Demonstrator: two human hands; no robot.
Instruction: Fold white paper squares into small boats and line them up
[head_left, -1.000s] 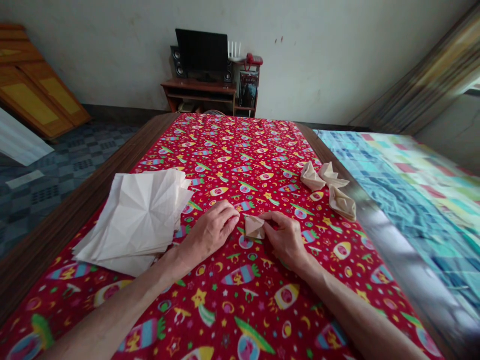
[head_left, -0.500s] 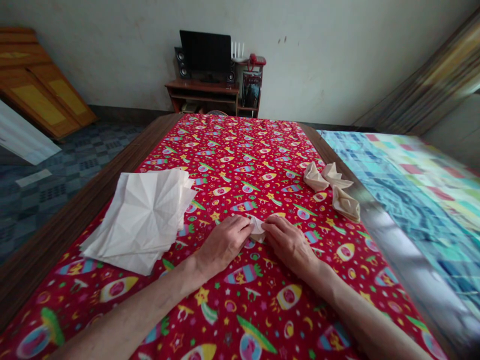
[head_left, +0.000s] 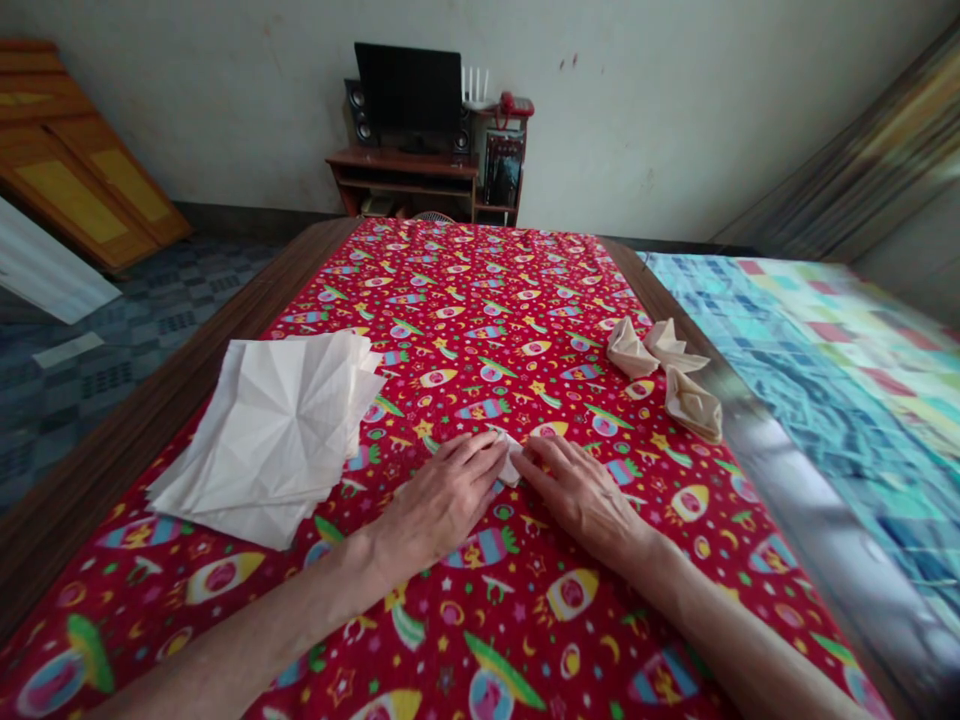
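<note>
A small piece of folded white paper (head_left: 511, 466) lies on the red patterned cloth (head_left: 480, 330), between my two hands. My left hand (head_left: 454, 485) is closed over its left side, the fingers together and partly covering it. My right hand (head_left: 577, 490) has its fingertips closed at the paper's right edge. Left of my hands is a stack of creased white paper sheets (head_left: 281, 420), the top one marked with star-like folds. To the right sit folded paper pieces, one boat-like (head_left: 691, 402), one pointed (head_left: 673, 346) and one more (head_left: 630, 348).
The cloth covers a long table with dark wooden edges (head_left: 255, 320). A bed with a blue patchwork cover (head_left: 780, 400) adjoins its right side. Beyond the far end, a desk (head_left: 405, 165) holds a monitor (head_left: 409, 95). A wooden cabinet (head_left: 82, 165) stands at the left.
My left hand has moved forward over the folded paper and covers more of it. My right fingers have shifted slightly at its edge. The camera view has shifted a little.
</note>
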